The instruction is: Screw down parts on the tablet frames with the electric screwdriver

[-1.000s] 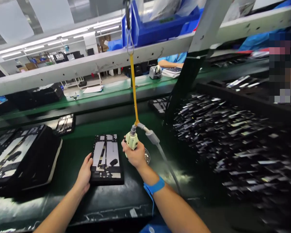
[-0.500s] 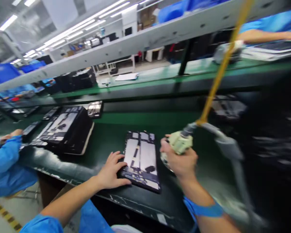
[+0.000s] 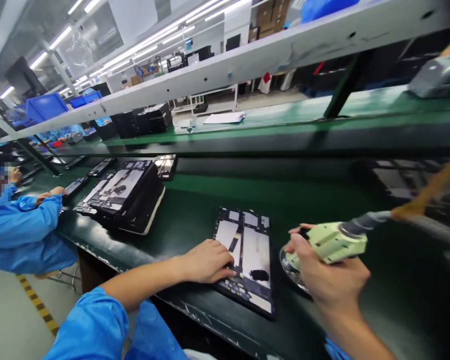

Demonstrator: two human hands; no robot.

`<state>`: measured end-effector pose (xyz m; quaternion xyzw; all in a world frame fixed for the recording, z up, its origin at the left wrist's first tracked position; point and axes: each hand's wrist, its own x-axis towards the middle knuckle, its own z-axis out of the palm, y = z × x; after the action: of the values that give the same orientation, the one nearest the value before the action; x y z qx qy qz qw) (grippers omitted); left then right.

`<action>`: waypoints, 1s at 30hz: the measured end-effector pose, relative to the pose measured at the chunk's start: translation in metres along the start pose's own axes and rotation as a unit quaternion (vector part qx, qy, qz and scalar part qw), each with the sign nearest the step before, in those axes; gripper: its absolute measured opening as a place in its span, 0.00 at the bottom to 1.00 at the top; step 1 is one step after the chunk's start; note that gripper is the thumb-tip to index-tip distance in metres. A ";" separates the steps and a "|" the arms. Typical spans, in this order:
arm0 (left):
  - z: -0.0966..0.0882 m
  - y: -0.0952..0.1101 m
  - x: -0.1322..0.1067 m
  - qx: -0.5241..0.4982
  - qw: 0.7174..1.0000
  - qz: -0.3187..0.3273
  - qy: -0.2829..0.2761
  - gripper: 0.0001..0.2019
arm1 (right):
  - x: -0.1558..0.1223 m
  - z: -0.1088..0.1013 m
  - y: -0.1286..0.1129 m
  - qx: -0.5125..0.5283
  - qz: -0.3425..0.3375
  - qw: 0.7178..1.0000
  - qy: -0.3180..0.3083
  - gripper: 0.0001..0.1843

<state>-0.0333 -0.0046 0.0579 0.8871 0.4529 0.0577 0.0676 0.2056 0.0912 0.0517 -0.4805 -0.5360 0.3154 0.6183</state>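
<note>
Factory line with a green belt (image 3: pixel 195 210), open tablet back lying flat near the front edge.
Left hand (image 3: pixel 206 260) lies flat with fingers spread on the tablet back (image 3: pixel 247 250), pinning its left edge; right hand (image 3: pixel 322 272) is closed around a pale green electric screwdriver (image 3: pixel 333 241), tilted, just right of the tablet over a small round dish (image 3: pixel 290 265). Best to keep the tablet pressed flat and bring the driver upright before it meets a screw. Stack of black trays (image 3: pixel 127 200) sits well left; a co-worker's blue sleeve (image 3: pixel 22 225) is at far left.
</note>
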 end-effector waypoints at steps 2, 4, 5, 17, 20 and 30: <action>-0.004 0.008 -0.006 -0.028 0.999 0.022 0.026 0.13 | -0.004 -0.001 -0.002 0.008 0.002 1.000 0.008 0.17; -0.006 0.016 -0.014 -0.044 0.996 0.036 0.065 0.12 | -0.008 -0.001 -0.004 0.026 0.018 0.999 -0.018 0.18; -0.005 0.018 -0.018 -0.046 0.995 0.047 0.081 0.12 | -0.009 -0.001 -0.006 0.033 0.012 0.999 -0.021 0.18; 0.027 0.018 -0.037 -0.035 0.977 0.140 0.158 0.11 | -0.014 -0.003 -0.014 0.029 -0.043 0.998 -0.038 0.13; 0.027 0.020 -0.036 -0.051 0.977 0.135 0.155 0.13 | -0.014 -0.003 -0.014 0.034 -0.044 0.998 -0.037 0.13; 0.038 0.031 -0.046 -0.092 0.982 0.056 0.157 0.16 | -0.012 -0.006 -0.011 0.050 -0.048 0.997 -0.027 0.11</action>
<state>-0.0295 -0.0626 0.0240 0.8811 0.4000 0.2414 0.0733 0.2075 0.0749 0.0581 -0.4144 -0.5585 0.3243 0.6412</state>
